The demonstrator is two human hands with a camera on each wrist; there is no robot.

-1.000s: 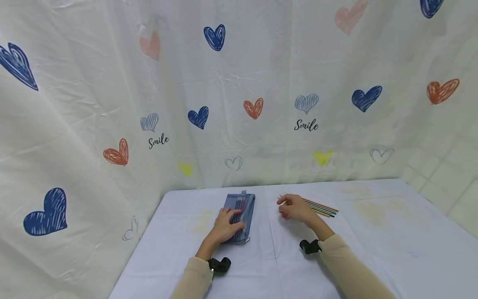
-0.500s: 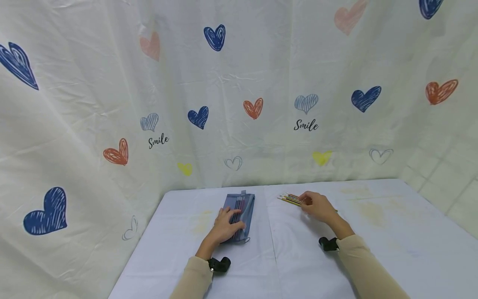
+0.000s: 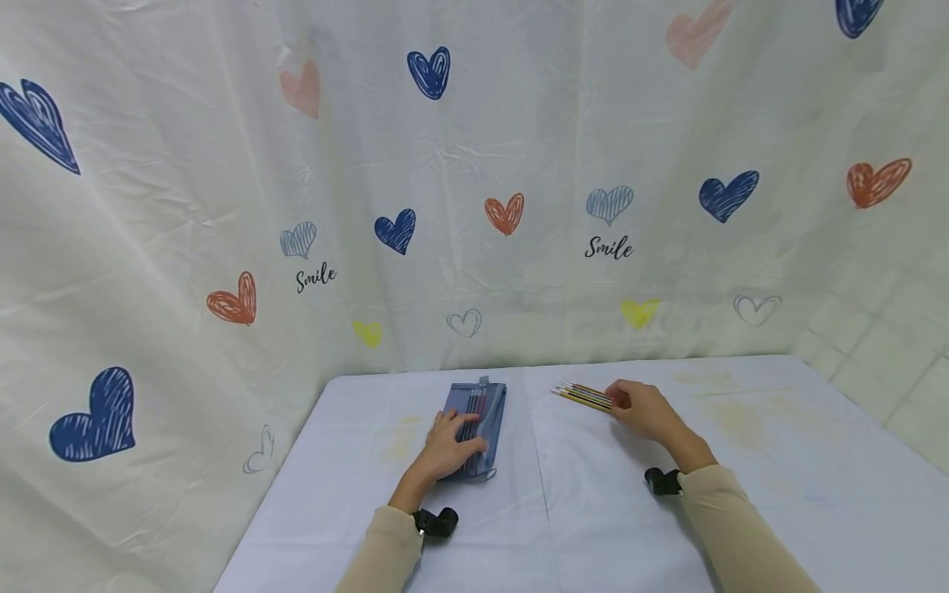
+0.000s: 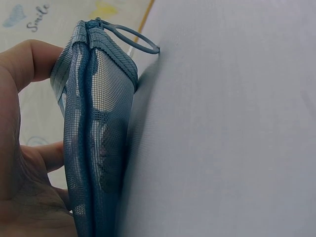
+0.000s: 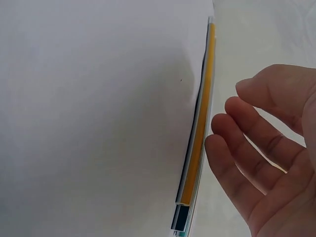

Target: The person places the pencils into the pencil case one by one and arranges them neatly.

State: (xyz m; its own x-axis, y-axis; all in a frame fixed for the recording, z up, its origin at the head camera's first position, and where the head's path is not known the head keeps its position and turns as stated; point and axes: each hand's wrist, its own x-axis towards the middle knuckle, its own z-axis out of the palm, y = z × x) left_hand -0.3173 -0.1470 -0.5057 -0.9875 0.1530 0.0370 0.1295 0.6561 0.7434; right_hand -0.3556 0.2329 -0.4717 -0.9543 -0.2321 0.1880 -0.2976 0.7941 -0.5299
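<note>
The left grip point(image 3: 441, 450) lies with fingers point(image 3: 463, 420) spread; the right grip point(image 3: 643, 409) hovers, fingers loosely bent; both forearms point(image 3: 741, 531) reach forward.

Pouch point(image 3: 490, 424), pencils point(image 3: 582, 396) blocking, gap between

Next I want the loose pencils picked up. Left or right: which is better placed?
Probably the right grip: it is close beside the loose pencils, fingers loosely bent. The left grip rests on the blue mesh pouch, farther from them.
</note>
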